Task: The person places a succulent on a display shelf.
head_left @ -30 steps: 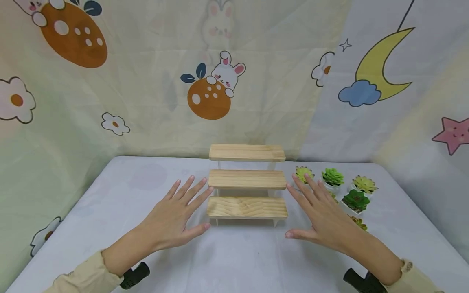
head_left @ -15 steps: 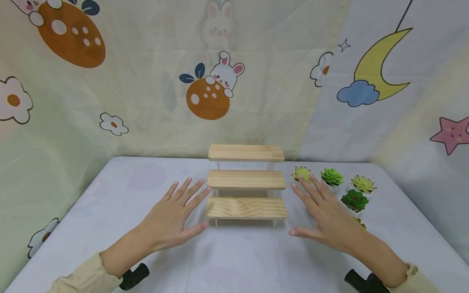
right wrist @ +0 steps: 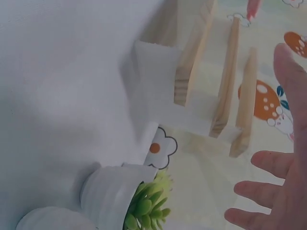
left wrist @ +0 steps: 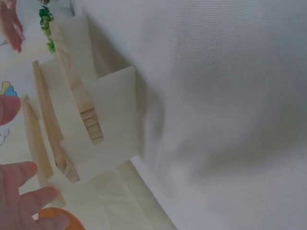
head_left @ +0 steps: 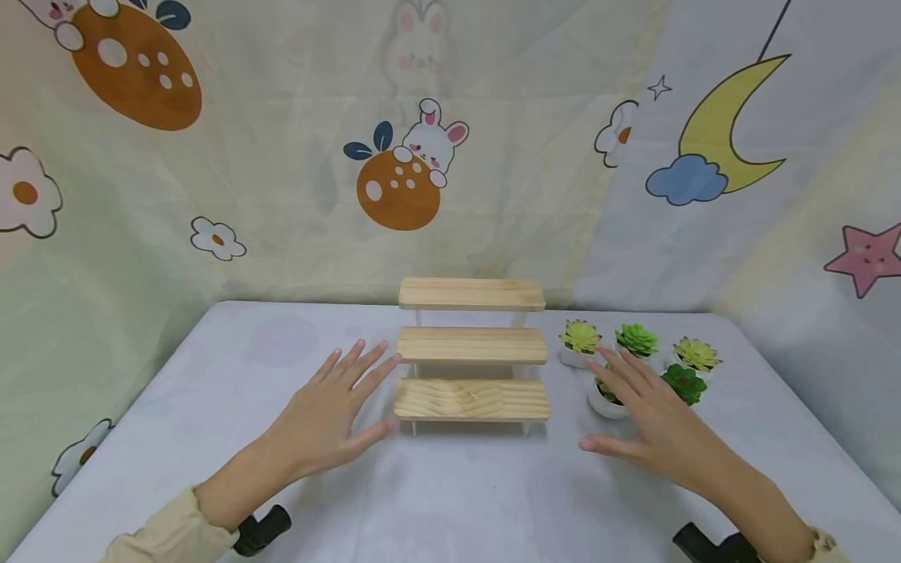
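Observation:
A three-tier stand with wooden shelves [head_left: 472, 346] and white side panels [left wrist: 115, 120] stands at the middle of the table. Left of it, my left hand [head_left: 327, 418] is held with fingers spread and nothing in it. My right hand [head_left: 665, 430] is also spread and holds nothing, over the near side of a group of potted succulents. A white-potted succulent [head_left: 607, 400] is partly covered by its fingers. Behind are a yellow-green succulent [head_left: 580, 336], a bright green one [head_left: 637, 340], another yellow-green one [head_left: 697, 354] and a dark green one [head_left: 684, 383].
A white cloth covers the table [head_left: 450, 500]. A printed fabric backdrop [head_left: 296, 156] rises right behind the stand and along both sides. Dark wrist cameras [head_left: 262, 532] sit under both forearms. White ribbed pots [right wrist: 108, 196] show close up in the right wrist view.
My right hand has moved rightward, away from the stand, uncovering a white-potted succulent and covering more of the near ones. My left hand has barely shifted.

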`<state>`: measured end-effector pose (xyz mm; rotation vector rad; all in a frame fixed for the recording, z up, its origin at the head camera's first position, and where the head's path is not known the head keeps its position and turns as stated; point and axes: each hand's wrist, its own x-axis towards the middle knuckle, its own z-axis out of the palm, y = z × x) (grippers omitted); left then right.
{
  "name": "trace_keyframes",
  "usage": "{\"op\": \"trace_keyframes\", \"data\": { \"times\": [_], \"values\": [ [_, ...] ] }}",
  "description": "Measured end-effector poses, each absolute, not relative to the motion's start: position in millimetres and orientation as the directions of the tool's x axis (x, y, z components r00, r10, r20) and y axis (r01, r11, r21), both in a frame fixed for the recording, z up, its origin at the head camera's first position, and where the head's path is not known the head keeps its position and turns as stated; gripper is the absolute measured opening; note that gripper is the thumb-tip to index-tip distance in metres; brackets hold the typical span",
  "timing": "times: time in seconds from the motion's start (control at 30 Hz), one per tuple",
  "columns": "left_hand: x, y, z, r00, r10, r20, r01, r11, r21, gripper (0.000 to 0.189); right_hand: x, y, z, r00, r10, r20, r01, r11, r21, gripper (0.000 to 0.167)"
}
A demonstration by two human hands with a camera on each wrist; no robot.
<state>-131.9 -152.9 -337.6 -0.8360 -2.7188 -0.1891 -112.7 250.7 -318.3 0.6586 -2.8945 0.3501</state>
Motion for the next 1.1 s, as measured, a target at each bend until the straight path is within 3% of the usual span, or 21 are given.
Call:
{"op": "trace_keyframes", "data": {
  "times": [0.5,0.83,1.1],
  "values": [
    [-137,-153,-349,-0.822,0.442,0.359,0.532,0.821,0.206,0.069,-102,275,-319,-0.955,-0.264,0.136,-0.297,0.852,-0.430,0.089],
    [-141,-151,-365,-0.892,0.362,0.272,0.450,0.773,0.447,0.065,-90,303,-336,-0.989,-0.097,0.113,-0.141,0.853,-0.502,0.083],
    [-151,-149,-382,-0.915,0.343,0.211,0.391,0.632,0.669,0.071,-80,318,-351,-0.994,0.018,0.104,-0.043,0.833,-0.552,0.085]
  ]
}}
